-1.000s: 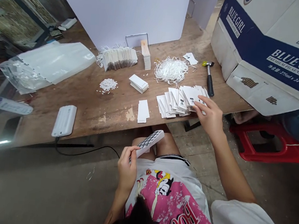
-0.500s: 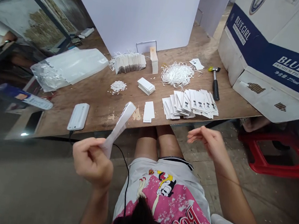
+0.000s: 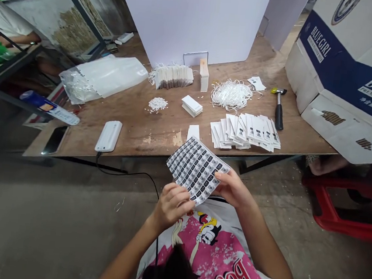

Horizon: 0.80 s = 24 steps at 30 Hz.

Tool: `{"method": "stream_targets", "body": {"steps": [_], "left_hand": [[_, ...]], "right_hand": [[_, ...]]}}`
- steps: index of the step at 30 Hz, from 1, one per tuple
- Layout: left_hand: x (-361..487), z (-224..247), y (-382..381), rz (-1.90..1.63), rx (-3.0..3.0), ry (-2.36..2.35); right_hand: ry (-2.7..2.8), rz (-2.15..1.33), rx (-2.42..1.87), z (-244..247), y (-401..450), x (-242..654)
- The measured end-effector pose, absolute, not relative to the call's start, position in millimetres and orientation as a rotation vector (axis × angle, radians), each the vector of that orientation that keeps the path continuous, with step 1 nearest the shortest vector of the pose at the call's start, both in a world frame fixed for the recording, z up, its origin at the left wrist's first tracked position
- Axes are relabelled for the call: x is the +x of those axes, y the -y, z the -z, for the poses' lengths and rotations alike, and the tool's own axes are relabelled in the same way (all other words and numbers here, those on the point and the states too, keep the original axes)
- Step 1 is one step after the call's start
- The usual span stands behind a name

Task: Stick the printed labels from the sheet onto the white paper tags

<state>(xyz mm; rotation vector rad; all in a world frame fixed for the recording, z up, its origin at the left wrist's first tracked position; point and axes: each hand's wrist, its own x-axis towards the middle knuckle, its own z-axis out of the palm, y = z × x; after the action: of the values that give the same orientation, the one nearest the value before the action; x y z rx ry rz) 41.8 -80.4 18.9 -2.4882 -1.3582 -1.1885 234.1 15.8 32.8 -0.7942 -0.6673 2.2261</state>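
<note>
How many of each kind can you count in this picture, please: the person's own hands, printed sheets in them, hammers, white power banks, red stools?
Hands: 2, the left hand and the right hand
Printed sheet: 1 visible; whether more lie beneath, I cannot tell
Hammer: 1
White power bank: 1
Red stool: 1
Total: 6 visible

We identify the support as a brown wooden table [image 3: 135, 123], its surface worn in patches near the front edge. On it, from left to right, we locate a dark phone [image 3: 54, 140], a plastic bag [image 3: 119, 76], a white power bank [image 3: 108, 136], a pile of small white pieces [image 3: 158, 104], a short stack of white cards [image 3: 192, 106], a tangle of white strings [image 3: 230, 95], overlapping labelled cards [image 3: 246, 132] and a hammer [image 3: 279, 113], handle toward the front edge.
</note>
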Motion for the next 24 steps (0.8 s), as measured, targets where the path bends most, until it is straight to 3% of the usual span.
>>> {"method": "stream_targets", "body": {"steps": [5, 8, 16, 24], "left_hand": [[45.2, -0.9, 101.1, 2.408, -1.56, 2.43], [52.6, -4.3, 102.4, 2.874, -1.268, 2.687], [50.6, -9.6, 99.7, 2.812, -1.106, 2.815], [33.4, -1.6, 114.3, 2.495, -1.25, 2.446]], "right_hand": [[0.665, -2.154, -0.707, -23.6, -6.7, 227.1], [0.664, -2.125, -0.681, -16.8, 0.2, 221.7], [0.644, -2.109, -0.723, 0.6, 25.8, 209.4], [1.003, -1.833, -0.883, 17.2, 32.8, 211.6]]}}
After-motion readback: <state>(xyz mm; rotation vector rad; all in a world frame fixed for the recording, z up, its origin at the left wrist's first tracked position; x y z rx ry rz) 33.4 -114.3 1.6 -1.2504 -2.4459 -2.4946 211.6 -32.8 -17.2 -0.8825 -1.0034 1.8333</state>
